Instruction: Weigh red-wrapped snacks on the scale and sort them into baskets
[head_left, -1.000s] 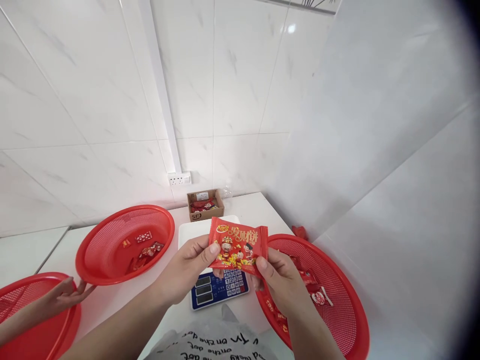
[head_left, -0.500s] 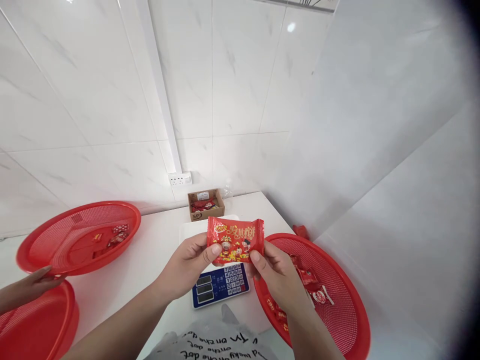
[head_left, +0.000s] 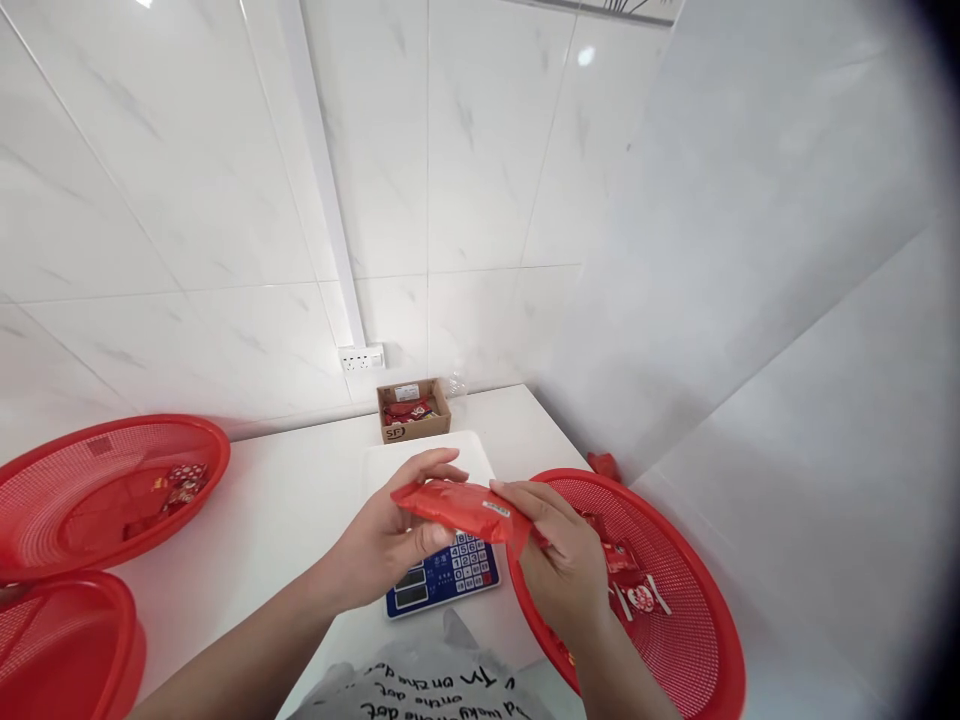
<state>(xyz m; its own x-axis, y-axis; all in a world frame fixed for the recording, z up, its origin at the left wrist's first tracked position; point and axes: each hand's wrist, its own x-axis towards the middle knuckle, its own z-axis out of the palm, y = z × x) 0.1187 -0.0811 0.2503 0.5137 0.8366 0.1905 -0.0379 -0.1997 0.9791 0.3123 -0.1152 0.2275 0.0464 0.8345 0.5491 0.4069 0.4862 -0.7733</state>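
Observation:
A shiny red packet (head_left: 457, 508) is held above the scale, tilted so that its edge and a small pale label face me. My left hand (head_left: 390, 535) grips its left end between thumb and fingers. At its right end my right hand (head_left: 559, 550) has its fingers wrapped over the packet. Under the hands lies a scale (head_left: 442, 590) with a blue keypad panel and a white plate, partly hidden. Close to my right hand, a red mesh basket (head_left: 697, 600) contains several red packets and one white-and-red packet (head_left: 643, 598).
A small cardboard box (head_left: 416, 428) with red packets stands against the wall. Two red baskets (head_left: 217, 450) (head_left: 124, 640) are at the left, the upper one holding a few packets. A pale printed bag (head_left: 427, 690) lies nearest me. Wall sockets (head_left: 361, 358) are above the table.
The packet has turned from its printed front to its edge and plain side. The upper left basket has shifted left, and another person's hand beside it has nearly left the view.

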